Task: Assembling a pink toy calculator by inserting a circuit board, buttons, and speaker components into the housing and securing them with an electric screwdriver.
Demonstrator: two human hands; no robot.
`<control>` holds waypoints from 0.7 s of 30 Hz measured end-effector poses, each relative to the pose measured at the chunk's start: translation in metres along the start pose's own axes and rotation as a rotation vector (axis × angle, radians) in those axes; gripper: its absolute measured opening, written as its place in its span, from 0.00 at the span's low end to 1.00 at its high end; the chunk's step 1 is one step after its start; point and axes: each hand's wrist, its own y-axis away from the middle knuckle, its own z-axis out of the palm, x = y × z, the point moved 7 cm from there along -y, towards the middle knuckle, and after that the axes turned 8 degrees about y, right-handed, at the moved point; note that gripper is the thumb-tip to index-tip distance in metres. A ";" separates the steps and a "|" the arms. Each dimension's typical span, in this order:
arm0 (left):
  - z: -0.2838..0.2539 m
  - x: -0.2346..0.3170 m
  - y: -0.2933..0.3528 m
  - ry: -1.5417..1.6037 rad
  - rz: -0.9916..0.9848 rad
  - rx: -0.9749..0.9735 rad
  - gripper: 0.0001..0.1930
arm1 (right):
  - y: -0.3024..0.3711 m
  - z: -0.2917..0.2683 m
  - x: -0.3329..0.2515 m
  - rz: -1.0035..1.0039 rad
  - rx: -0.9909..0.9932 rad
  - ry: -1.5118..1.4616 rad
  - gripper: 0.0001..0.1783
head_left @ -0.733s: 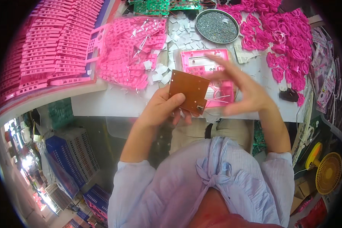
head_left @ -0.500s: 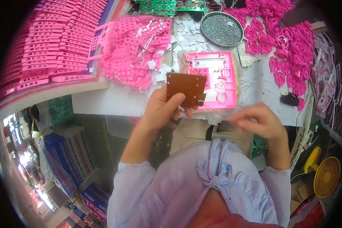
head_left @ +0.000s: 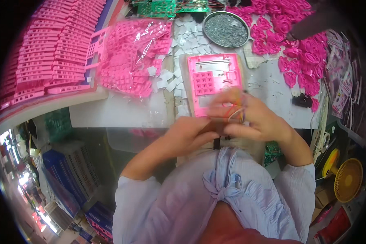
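My left hand [head_left: 188, 136] grips a brown circuit board [head_left: 218, 120] low in front of the pink plastic case half [head_left: 192, 87]. Only a narrow part of the board shows between my two hands. My right hand [head_left: 258, 118] is closed at the board's right side, its fingers partly blurred, with thin coloured wires [head_left: 236, 114] bunched at them. The case half lies inner side up at the table's near edge, a keypad of small pink buttons [head_left: 203, 82] set in it. My right hand covers its lower right part.
A round dish [head_left: 226, 29] of small metal parts stands behind the case, beside scattered white paper squares [head_left: 189, 34]. Bagged pink parts [head_left: 130, 57] and stacked pink cases [head_left: 49, 49] lie left. Pink looped parts [head_left: 301, 61] fill the right; green boards [head_left: 154, 8] lie at the back.
The board has come down and been tilted from facing up flat to nearly edge-on. My right hand has moved left to it, and the wires are now bunched at its fingers.
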 end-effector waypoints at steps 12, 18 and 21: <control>0.028 -0.061 0.031 1.153 -0.270 0.333 0.33 | -0.038 0.018 0.115 0.422 0.105 -0.258 0.16; -0.026 -0.028 0.052 -0.177 -0.338 0.322 0.25 | -0.054 0.023 0.117 0.425 -0.028 0.132 0.18; -0.055 -0.022 0.040 -0.319 -0.301 0.485 0.22 | -0.057 0.022 0.112 0.410 -0.042 0.343 0.19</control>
